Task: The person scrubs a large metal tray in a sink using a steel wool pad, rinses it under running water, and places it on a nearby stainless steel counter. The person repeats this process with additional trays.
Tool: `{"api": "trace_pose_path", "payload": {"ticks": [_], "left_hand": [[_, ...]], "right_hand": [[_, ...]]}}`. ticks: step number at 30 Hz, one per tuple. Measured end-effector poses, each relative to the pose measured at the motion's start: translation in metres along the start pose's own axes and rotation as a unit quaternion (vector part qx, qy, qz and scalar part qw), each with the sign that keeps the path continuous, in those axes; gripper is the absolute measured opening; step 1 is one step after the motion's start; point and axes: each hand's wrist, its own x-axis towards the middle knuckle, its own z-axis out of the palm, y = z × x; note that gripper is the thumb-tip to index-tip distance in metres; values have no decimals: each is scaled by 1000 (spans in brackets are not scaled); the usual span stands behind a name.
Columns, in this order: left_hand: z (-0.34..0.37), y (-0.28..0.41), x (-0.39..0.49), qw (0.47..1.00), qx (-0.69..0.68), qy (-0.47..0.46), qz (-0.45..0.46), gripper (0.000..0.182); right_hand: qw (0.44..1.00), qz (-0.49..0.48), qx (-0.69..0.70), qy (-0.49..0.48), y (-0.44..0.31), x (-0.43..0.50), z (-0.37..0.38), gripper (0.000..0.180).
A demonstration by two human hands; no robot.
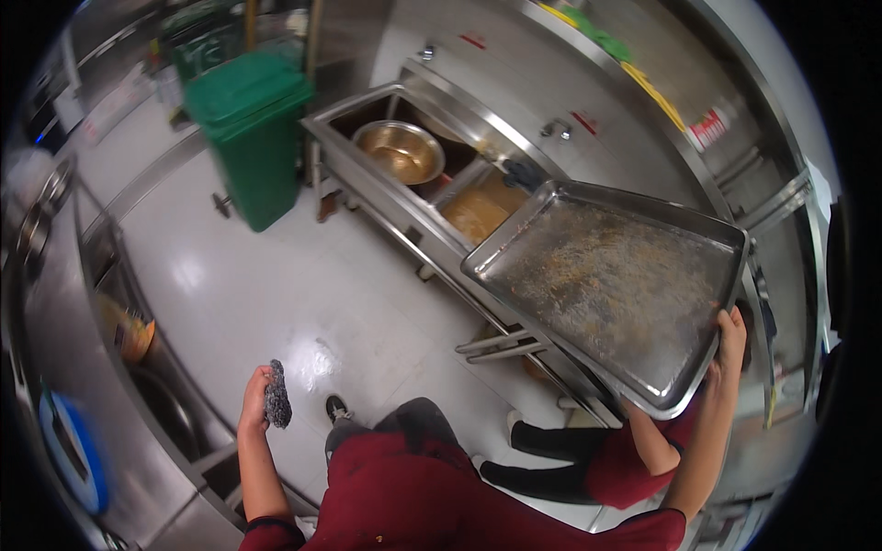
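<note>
Dangling over the floor, my left hand (255, 403) grips a dark grey metal scouring pad (278, 396). My right hand (730, 337) holds a large rectangular metal baking tray (613, 296) by its near right rim. Brown and whitish residue covers much of the tray's inside. The tray is tilted and hides part of a stainless steel sink (386, 179). Cloudy brown water (486, 206) fills one visible basin, with a dark glove or cloth (524, 175) at its back edge. A round steel bowl (400, 153) sits in the far basin.
A co-worker (630, 461) in a red top stands close on my right, partly behind the tray. A green wheeled bin (251, 138) stands beyond the sink. Steel counters (131, 475) line my left, holding a blue round object (72, 451). Wall taps (557, 129) project above the sink.
</note>
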Motion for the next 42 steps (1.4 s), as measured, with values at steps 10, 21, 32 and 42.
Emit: {"api": "trace_pose_path", "payload": {"ticks": [10, 21, 32, 42], "left_hand": [[197, 51, 135, 979, 98, -171, -45, 18], [335, 72, 204, 970, 157, -167, -77, 18], [437, 98, 281, 933, 247, -227, -131, 21], [575, 73, 430, 819, 43, -351, -452, 44]], "right_hand": [[992, 87, -13, 93, 120, 145, -12, 14], [961, 271, 8, 54, 281, 296, 12, 20], [957, 286, 42, -10, 391, 336, 72, 14], [889, 230, -360, 164, 518, 292, 140, 26]]}}
